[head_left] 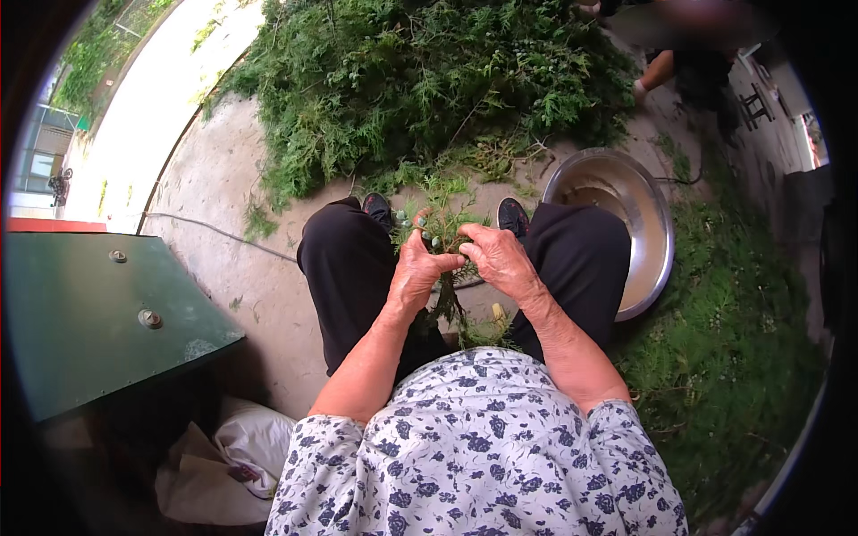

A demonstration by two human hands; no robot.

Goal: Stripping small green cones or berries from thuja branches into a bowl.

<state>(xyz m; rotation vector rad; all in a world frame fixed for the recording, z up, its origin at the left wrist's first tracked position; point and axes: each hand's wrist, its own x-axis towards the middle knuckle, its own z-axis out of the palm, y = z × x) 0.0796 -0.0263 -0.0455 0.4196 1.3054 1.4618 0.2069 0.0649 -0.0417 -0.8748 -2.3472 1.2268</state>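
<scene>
Between my knees I hold a green conifer sprig [454,210] with small round pale blue-green cones [435,240] on it. My left hand [418,271] is closed round the sprig, its thumb pointing toward the right hand and its fingers beside the cones. My right hand [502,261] is closed in a pinch on the sprig's right side; whether a cone sits between its fingertips is hidden. Darker stems and foliage hang below both hands, toward my lap. Right of my right knee stands a wide metal basin [660,237], partly covered by the knee.
A large heap of cut conifer branches [429,89] lies ahead of my shoes. More greenery [715,357] spreads along the right. At left is a green metal box [116,313], with pale sacks [241,447] below. A cable [223,234] crosses the floor. Another person [688,71] is at far right.
</scene>
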